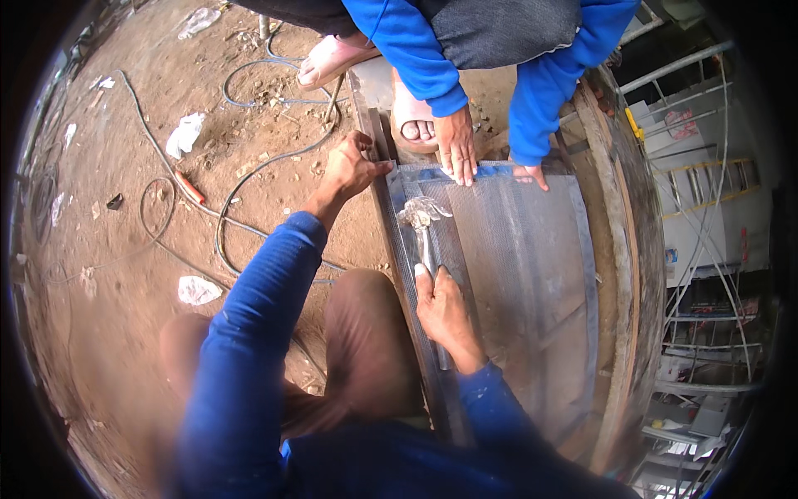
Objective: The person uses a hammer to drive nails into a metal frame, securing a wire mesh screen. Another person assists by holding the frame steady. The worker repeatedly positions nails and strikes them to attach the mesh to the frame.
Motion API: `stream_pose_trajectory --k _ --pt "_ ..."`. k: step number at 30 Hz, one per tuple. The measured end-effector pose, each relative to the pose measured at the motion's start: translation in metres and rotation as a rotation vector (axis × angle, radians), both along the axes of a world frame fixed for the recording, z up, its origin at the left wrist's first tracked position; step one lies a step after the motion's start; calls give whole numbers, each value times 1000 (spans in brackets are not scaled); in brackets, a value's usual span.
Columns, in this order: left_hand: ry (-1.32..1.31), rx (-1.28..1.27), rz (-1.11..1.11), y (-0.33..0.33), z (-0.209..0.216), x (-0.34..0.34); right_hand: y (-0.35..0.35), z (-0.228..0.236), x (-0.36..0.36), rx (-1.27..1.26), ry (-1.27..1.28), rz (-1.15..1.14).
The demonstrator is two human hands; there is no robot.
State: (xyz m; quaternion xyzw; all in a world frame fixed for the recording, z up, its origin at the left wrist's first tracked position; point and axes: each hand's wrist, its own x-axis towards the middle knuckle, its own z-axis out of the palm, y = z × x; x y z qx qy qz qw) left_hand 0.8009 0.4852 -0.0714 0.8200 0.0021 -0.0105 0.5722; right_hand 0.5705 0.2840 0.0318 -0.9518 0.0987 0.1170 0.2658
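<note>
A greyish mesh sheet (532, 274) with a blue-grey border lies over a long wooden frame (615, 249). At its far left corner, my left hand (345, 170) has curled fingers, and its thumb presses against the mesh edge; what lies between the fingers is hidden. My right hand (449, 312) is closed round the handle of a hammer (426, 241), held above the left side of the mesh. Pale, crumpled material covers the hammer's head. Across from me, a co-worker's two hands (455, 150) press on the mesh's far edge.
The co-worker's foot (413, 121) is just beyond the far edge. On the dirt floor at left lie looping cables (220, 224), an orange-red handled tool (189, 188) and white scraps (184, 135). Metal racks (706, 333) with wires stand at right.
</note>
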Motion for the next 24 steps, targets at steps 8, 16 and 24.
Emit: stream_pose_trajectory --k 8,16,24 --pt "308 518 -207 -5 32 26 -11 8 23 -43 -173 61" --pt "294 599 -204 -2 36 22 16 76 68 264 -366 19" --pt "292 538 -229 5 34 26 11 63 82 176 -177 -9"
